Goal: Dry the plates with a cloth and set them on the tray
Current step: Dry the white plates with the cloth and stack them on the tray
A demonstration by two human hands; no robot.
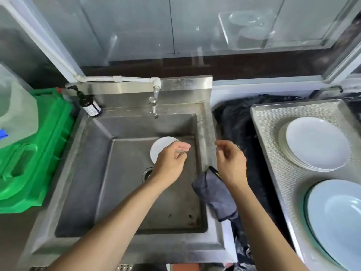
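A small white plate (158,150) is in the steel sink (125,173), near the back right of the basin. My left hand (172,159) reaches over it and pinches its right rim between thumb and fingers. My right hand (230,159) hovers above the sink's right rim with loosely curled fingers, holding nothing. A grey cloth (214,194) hangs over that rim just below my right wrist. On the right, a metal tray (273,163) with a mesh liner carries a stack of white plates (316,143) and, nearer to me, large pale blue plates (336,218).
A tap (154,102) juts over the back of the basin, and a dark pump bottle (89,104) stands at the back left corner. A green bin (33,153) is to the left. Black plastic sheeting (236,126) fills the gap between sink and tray.
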